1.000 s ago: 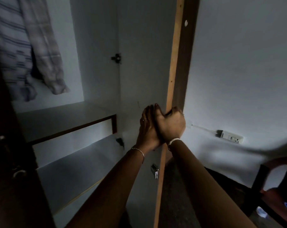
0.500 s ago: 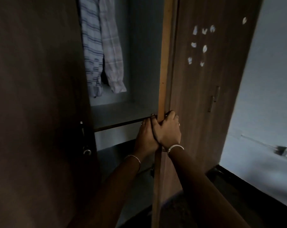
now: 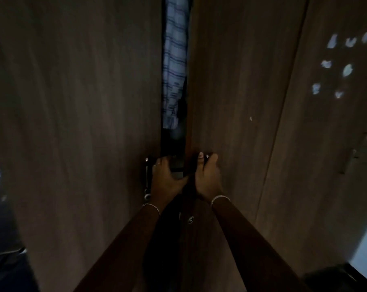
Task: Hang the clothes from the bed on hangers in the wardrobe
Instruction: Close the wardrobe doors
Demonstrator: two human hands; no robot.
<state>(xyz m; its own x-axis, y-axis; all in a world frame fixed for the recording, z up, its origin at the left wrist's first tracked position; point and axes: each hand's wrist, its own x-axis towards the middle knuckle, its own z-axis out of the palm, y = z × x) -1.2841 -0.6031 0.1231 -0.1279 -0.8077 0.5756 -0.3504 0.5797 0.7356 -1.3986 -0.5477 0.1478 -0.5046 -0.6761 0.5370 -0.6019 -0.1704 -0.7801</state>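
Observation:
The wardrobe's two brown doors stand almost together. A narrow gap between them shows a hanging blue-and-white checked shirt [image 3: 175, 60]. My left hand [image 3: 167, 180] grips the edge of the left door [image 3: 73, 123], just beside its metal handle [image 3: 147, 178]. My right hand [image 3: 208, 180] curls round the edge of the right door [image 3: 241, 102], thumb on the front. Both hands are at the same height, close on either side of the gap. The rest of the wardrobe's inside is hidden.
A third door [image 3: 336, 144] on the right carries several white sticker scraps [image 3: 344, 68] and a small handle [image 3: 354, 157]. A round lock [image 3: 190, 220] sits low on the right door. The room is dim, with dark floor at both lower corners.
The right door has swung from wide open to nearly shut. My left hand moved from the right door's edge to the left door. The shelves and most of the shirts are now hidden.

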